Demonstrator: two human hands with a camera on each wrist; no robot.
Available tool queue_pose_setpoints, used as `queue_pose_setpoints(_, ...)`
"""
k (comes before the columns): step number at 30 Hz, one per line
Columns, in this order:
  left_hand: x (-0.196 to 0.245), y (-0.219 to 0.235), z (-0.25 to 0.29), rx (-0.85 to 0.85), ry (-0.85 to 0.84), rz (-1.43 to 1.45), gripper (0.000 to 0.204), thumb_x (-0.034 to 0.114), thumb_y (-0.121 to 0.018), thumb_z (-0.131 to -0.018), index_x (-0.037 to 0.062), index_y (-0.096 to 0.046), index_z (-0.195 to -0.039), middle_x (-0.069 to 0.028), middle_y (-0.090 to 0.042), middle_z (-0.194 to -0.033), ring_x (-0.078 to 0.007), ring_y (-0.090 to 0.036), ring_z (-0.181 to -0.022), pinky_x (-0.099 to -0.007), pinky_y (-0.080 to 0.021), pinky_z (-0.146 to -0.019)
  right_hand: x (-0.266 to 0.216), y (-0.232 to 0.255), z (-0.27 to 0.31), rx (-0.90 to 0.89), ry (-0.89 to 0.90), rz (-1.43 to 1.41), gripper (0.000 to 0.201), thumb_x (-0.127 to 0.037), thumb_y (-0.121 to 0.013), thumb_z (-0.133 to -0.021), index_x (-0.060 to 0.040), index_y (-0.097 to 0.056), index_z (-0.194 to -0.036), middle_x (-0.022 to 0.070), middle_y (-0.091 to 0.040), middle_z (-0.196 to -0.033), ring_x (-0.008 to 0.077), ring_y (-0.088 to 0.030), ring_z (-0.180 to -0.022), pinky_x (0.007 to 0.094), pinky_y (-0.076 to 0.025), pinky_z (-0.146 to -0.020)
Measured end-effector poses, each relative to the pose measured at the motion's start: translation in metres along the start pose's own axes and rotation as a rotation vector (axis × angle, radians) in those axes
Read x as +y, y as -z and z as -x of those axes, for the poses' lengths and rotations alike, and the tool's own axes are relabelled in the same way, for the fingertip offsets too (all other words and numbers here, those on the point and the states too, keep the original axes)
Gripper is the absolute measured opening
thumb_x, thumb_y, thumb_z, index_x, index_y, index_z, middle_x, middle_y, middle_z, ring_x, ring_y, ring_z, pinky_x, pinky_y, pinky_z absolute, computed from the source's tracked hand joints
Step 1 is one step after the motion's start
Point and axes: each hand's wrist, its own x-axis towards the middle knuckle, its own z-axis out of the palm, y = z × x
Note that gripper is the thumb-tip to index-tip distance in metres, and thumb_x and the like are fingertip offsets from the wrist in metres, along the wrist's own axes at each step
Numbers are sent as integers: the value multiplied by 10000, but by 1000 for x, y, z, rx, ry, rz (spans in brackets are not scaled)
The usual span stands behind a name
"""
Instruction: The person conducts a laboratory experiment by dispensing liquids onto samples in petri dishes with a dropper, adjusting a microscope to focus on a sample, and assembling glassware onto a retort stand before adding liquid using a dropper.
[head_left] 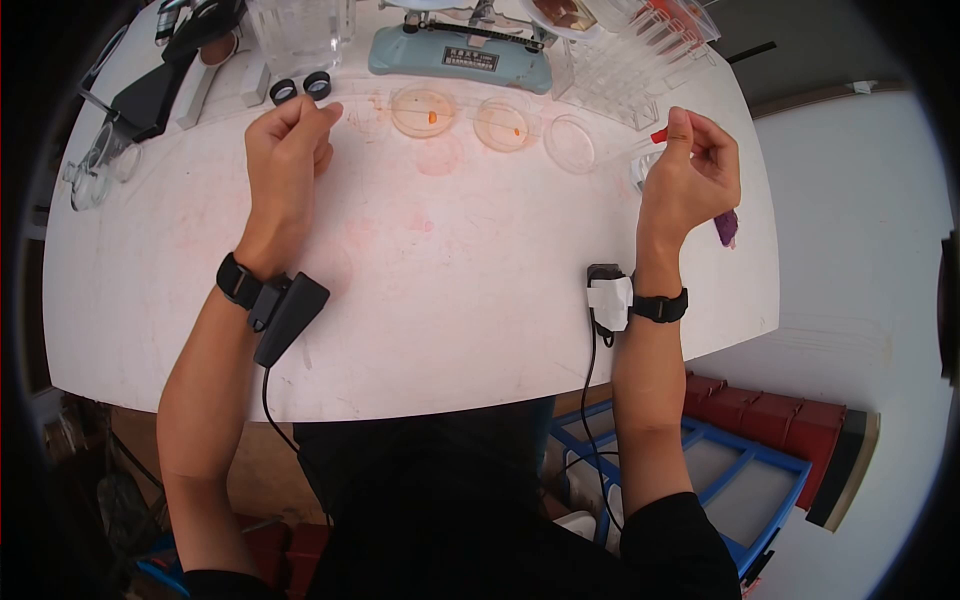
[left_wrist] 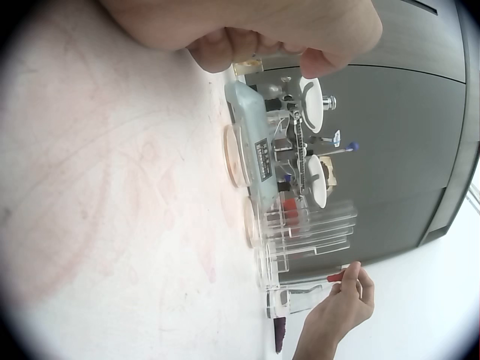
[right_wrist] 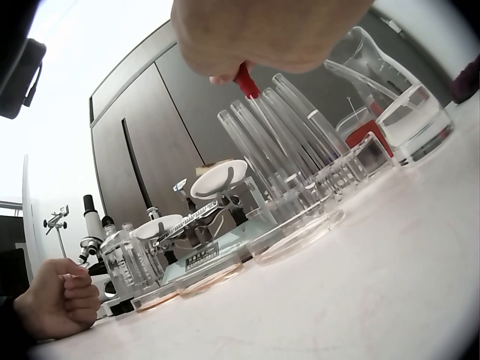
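Right hand (head_left: 690, 175) fingers pinch red dropper bulb (head_left: 659, 135) beside test-tube rack (head_left: 625, 80); left hand (head_left: 288, 150) fingers curled, empty, near petri dishes (head_left: 424, 110).

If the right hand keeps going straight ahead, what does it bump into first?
Probably the test tube rack. The right hand pinches a red dropper bulb just in front of it, with the empty dish off to its left. Depth is hard to judge.

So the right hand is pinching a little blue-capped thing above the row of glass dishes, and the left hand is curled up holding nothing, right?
Nearly. The cap pinched by the right hand is red, not blue, as the head and right wrist views show. The rest holds: it is above the dishes, and the left hand is curled, holding nothing visible.
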Motion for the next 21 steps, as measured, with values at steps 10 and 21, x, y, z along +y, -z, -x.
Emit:
queue_pose_setpoints(10,0,0,0,1,-1,5,395,49,-566,-920,138,-336,-612,79,-269,-572,-41,-175,-483,-254,-153,-463,1,4,-3,22,55,74,116,22,-755,-827,19,-653,-882,66,-672,-825,96,-585,-655,228,-478,-662)
queue_pose_setpoints(21,0,-1,0,-2,1,3,401,51,-572,-917,139,-328,-611,78,-266,-572,-40,-171,-484,-255,-151,-464,6,3,-2,-15,14,24,118,19,-758,-825,14,-651,-877,64,-682,-838,93,-554,-683,226,-472,-668)
